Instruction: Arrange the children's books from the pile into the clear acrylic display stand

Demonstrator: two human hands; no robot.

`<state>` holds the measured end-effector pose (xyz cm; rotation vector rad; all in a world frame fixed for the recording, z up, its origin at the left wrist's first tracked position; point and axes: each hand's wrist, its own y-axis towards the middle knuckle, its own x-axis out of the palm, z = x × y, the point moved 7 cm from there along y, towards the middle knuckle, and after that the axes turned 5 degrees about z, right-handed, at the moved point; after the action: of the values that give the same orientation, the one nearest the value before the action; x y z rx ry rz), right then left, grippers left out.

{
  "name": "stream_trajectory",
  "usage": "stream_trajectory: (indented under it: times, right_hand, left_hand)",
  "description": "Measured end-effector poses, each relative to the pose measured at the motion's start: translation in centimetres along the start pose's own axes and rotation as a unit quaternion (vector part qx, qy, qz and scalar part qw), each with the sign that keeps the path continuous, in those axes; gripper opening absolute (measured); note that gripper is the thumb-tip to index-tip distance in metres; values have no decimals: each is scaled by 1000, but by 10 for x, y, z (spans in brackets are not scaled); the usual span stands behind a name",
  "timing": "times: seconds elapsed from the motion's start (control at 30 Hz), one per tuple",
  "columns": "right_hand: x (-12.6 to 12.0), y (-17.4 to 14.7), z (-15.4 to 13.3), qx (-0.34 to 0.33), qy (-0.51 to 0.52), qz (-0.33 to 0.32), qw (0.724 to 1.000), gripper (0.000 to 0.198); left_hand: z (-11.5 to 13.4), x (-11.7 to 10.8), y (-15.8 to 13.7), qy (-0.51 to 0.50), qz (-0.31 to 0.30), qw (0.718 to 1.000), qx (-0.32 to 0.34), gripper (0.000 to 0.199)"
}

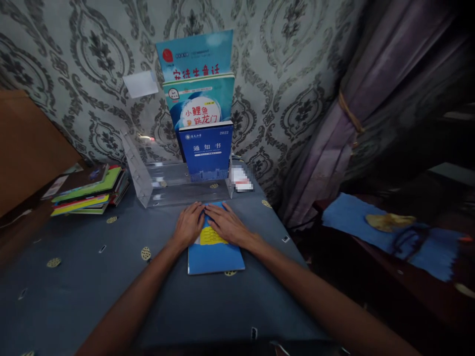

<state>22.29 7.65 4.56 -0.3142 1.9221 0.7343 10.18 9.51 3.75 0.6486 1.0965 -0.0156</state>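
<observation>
A blue book [215, 258] with a yellow text panel lies flat on the table in front of me. My left hand [189, 223] rests on its upper left part, fingers stretched out. Across its upper right part lies my right hand [227, 223], flat with fingers extended; the fingertips of both hands nearly meet. Just behind the book stands a clear acrylic rack [174, 190] with stepped tiers. In its right part, a dark blue booklet [208, 153] stands in front of a teal book [200, 101] and a taller light-blue book [195, 54].
A stack of books [89, 190] lies left of the rack, near a brown board [33, 148]. A small white item [241, 179], partly blurred out, sits right of the rack. Beyond the table's right edge are a purple curtain [315, 143] and a blue cloth [349, 217].
</observation>
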Motion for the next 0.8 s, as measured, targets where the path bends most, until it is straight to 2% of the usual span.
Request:
stream_trajectory:
  times: [0.27,0.37,0.53,0.8]
  right_hand:
    - [-5,-3,8,139,-52,-10,989,54]
    - [-6,-5,8,172,-72,-17,982,56]
    - [-7,-7,6,190,-91,-8,978,59]
    - [-6,-7,9,162,-95,27,982,58]
  left_hand:
    - [5,-5,0,36,-28,999,-20,34]
    - [6,-6,0,46,-39,998,-25,35]
    - [7,-7,1,55,-40,997,-25,35]
    - [4,-5,0,45,-29,998,-19,36]
